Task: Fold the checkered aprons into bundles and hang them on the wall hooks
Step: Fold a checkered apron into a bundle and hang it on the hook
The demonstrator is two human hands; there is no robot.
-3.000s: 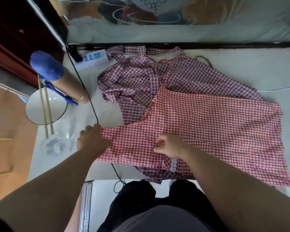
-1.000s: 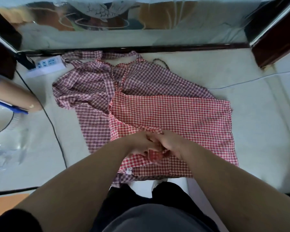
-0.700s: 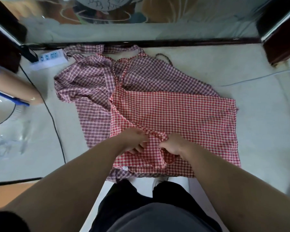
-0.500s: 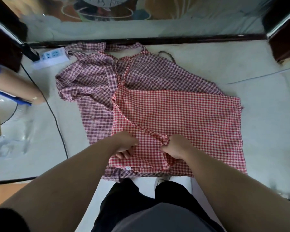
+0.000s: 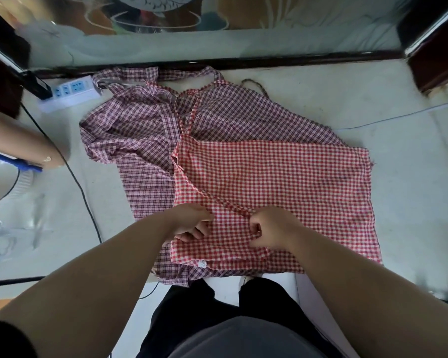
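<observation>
Two checkered aprons lie overlapped on the white worktop (image 5: 404, 192). The red apron (image 5: 282, 177) is uppermost. It is spread flat towards the right, with its near edge close to the front edge of the worktop. The purple apron (image 5: 140, 130) sits beneath it, rumpled, and shows on the left and far sides. Its straps reach the dark rail (image 5: 308, 59) at the back.

A corner flap of the red apron is folded over at the near left. This forms a diagonal crease running from the apron's left edge down towards the right grip (image 5: 272, 227).

Left grip (image 5: 189, 223): closed on the left edge of that flap, thumb on top, fingers curled under the cloth.

Right grip: closed as a fist on bunched red cloth at the lower end of the crease.

The two grips are near each other but not touching. A small white label (image 5: 201, 263) shows at the red apron's near edge.

Other items:
- A white power strip (image 5: 69, 93) lies at the far left, just beside a purple strap.
- A black cable (image 5: 83, 187) crosses the worktop left of the aprons.
- A thin wire (image 5: 398, 115) lies to the right.
- A tan cylinder (image 5: 23, 143) lies at the left edge.
</observation>
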